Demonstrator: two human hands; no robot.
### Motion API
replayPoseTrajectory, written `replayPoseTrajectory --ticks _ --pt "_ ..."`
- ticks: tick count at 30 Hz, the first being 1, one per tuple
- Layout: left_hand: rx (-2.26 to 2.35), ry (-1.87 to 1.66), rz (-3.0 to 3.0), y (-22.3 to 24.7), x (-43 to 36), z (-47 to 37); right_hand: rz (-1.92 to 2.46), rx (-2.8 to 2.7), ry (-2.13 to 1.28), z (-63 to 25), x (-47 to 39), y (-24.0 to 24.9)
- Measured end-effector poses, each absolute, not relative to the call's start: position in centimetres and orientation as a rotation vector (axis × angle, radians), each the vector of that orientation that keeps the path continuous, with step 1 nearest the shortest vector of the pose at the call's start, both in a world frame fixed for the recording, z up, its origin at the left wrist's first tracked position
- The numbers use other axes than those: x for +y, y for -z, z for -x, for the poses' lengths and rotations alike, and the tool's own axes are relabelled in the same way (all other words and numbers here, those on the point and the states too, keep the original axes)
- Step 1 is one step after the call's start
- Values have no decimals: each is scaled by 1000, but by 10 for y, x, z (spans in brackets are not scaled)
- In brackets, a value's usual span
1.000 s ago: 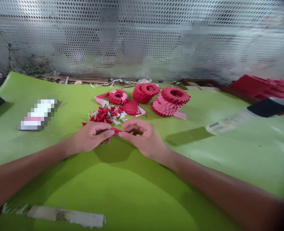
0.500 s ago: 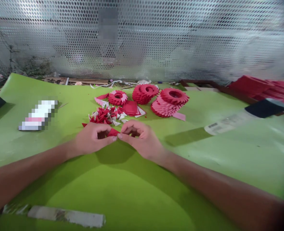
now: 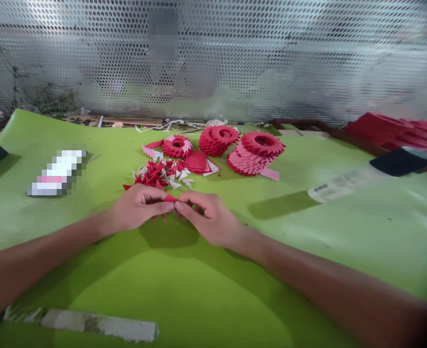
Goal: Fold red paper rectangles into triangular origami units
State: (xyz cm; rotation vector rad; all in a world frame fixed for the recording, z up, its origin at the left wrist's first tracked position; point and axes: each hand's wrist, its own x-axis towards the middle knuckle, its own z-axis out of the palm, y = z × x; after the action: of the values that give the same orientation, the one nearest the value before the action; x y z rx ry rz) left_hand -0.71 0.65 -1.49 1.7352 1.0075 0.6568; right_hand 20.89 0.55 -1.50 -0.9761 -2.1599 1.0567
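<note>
A small folded piece of red paper (image 3: 170, 198) is pinched between my two hands above the green tabletop. My left hand (image 3: 135, 208) grips its left side with thumb and fingers, and my right hand (image 3: 209, 217) closes on its right side. My fingers hide most of it. Just behind my left hand lies a pile of red and white folded paper pieces (image 3: 157, 173). Flat red paper squares (image 3: 196, 162) are stacked beyond the fingers. Further back stand rings built from folded paper: a small red and pink ring (image 3: 177, 145), a red one (image 3: 218, 139) and a taller red-and-pink one (image 3: 256, 152).
A clear bottle with a black cap (image 3: 365, 175) lies on the right. Behind it sits a heap of red paper (image 3: 391, 130). A blurred-out phone-like object (image 3: 57, 173) is at left, and a taped strip (image 3: 97, 325) crosses the front. Perforated metal (image 3: 235, 58) closes off the back.
My right fingers have lowered and curled closer around the red paper, and less of it shows between my hands. My left hand is almost where it was.
</note>
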Motion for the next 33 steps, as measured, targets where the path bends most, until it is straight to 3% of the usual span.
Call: replayPoseTrajectory --ticks 10,33 --pt "1129 -534 -1895 13 4 4 959 -2185 -826 -212 7 23" --pt "965 -514 -1890 18 7 9 937 -2236 -1155 -212 6 12"
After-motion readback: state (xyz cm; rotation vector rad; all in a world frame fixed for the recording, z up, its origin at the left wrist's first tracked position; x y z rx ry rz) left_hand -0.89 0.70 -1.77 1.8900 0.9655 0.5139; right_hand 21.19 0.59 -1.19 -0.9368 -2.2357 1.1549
